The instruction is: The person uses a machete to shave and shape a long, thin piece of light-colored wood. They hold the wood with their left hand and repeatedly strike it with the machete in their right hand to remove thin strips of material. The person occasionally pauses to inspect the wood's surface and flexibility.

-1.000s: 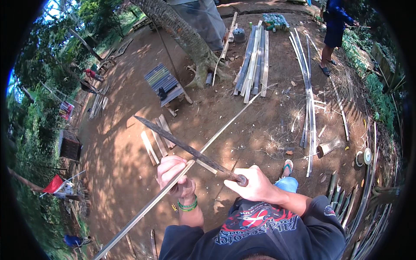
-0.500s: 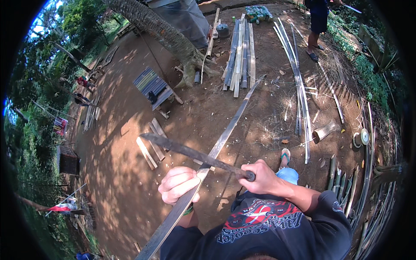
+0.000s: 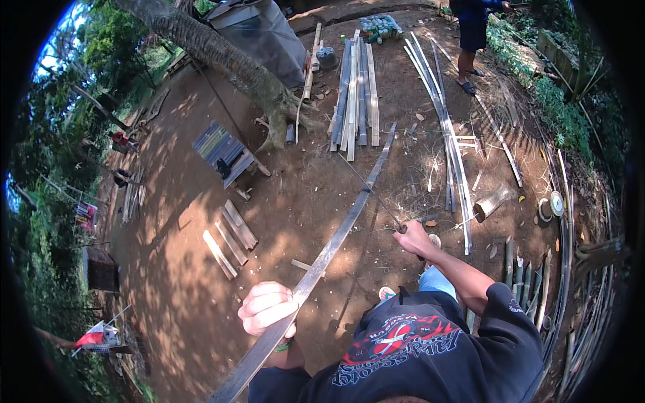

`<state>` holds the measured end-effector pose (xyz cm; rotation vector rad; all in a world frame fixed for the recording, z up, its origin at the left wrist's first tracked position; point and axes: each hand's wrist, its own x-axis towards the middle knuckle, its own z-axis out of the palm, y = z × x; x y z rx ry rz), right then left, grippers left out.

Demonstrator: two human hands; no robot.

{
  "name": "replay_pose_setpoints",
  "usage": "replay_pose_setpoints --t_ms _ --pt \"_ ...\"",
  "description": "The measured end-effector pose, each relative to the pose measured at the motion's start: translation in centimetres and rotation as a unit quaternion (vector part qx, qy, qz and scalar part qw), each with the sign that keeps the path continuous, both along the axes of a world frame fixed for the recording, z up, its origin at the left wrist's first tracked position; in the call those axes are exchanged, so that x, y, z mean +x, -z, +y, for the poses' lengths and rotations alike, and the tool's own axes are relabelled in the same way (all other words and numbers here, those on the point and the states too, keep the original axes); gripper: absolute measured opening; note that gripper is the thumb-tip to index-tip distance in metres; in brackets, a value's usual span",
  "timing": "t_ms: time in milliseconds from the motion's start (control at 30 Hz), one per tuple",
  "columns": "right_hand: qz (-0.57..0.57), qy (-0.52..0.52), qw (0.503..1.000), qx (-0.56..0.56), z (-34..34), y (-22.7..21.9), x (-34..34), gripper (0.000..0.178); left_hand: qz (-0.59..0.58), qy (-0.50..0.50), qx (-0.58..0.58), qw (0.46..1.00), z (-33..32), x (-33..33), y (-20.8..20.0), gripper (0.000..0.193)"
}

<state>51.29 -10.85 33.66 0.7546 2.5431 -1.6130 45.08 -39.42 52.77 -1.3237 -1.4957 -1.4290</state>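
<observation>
A long bamboo strip [image 3: 336, 243] slants from the lower edge up toward the far middle, dark with pale worn patches. My left hand [image 3: 269, 309] is closed around its near part, thumb beneath. My right hand [image 3: 413, 240] grips the handle of a machete [image 3: 381, 201], arm stretched forward. The blade shows thin and edge-on, pointing away to the left, and crosses the strip's far part. Whether it touches the strip there I cannot tell. The strip's near end runs out of view beside my left sleeve.
Split bamboo slats [image 3: 356, 101] lie in a pile ahead, with long strips [image 3: 447, 141] to their right. Short slats [image 3: 232, 235] and a low bamboo bench [image 3: 224, 153] are on the left. A log piece [image 3: 492, 203] lies right. Another person [image 3: 468, 47] stands far right.
My right hand has moved forward with the machete, whose blade has swung from across the strip near my left hand to its far part. My left hand keeps its grip.
</observation>
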Motion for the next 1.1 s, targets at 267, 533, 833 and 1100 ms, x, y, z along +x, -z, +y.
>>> replay_pose_setpoints --t_ms 267,533,833,1100 --pt "0.21 -0.167 0.962 -0.046 -4.2 -6.9 2.2 0.024 -0.007 -0.088 0.072 0.994 0.8 0.3 -0.2 0.049" --pt "0.003 -0.013 1.0 -0.024 2.2 2.8 -3.8 0.027 0.007 -0.185 0.081 0.979 1.4 -0.2 -0.6 0.054" --pt "-0.064 0.076 0.994 0.045 11.8 13.9 -4.4 0.027 -0.006 -0.158 0.111 0.981 4.0 -1.3 -1.0 0.054" --pt "0.136 -0.179 0.971 0.075 5.9 2.4 -2.8 0.029 -0.002 -0.1 0.071 0.992 1.4 0.6 -0.9 0.049"
